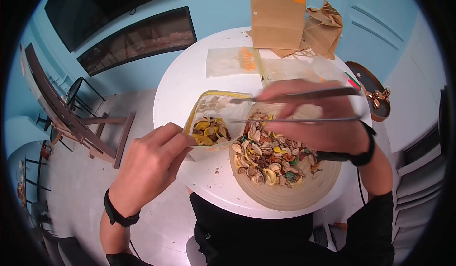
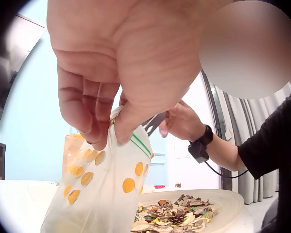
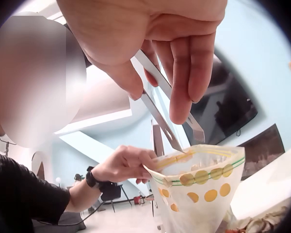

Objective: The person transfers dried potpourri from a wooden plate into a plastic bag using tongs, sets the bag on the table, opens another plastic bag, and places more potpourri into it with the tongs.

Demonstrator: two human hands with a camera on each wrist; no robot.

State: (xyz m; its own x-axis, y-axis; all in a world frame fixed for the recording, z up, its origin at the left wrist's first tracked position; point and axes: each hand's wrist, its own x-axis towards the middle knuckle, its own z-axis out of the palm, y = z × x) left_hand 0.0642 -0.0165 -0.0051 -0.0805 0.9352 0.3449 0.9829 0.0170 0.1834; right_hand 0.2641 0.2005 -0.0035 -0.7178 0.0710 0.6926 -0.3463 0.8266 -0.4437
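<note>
My left hand [image 1: 149, 166] pinches the rim of a translucent zip bag [image 3: 196, 213] with yellow dots, keeping its mouth wide. Yellow and brown dried pieces [image 1: 209, 132] lie inside the bag. In my right hand [image 1: 342, 133] is a pair of metal tongs [image 3: 157, 119], thumb on one arm and fingers on the other. Its tips are spread apart at the bag's mouth, with nothing between them. Just right of the bag, a heap of mixed dried petals and pods, potpourri [image 1: 266, 154], covers much of a round wooden plate [image 1: 304, 200]; a pine cone [image 2: 177, 217] shows among them.
Flat zip bags [image 1: 230, 64] lie at the far side of the round white table [image 1: 178, 85]. Two brown paper bags [image 1: 278, 21] stand behind them. A dark tray [image 1: 380, 111] with a shiny copper-coloured figure sits beyond the right edge. Small crumbs dot the tabletop.
</note>
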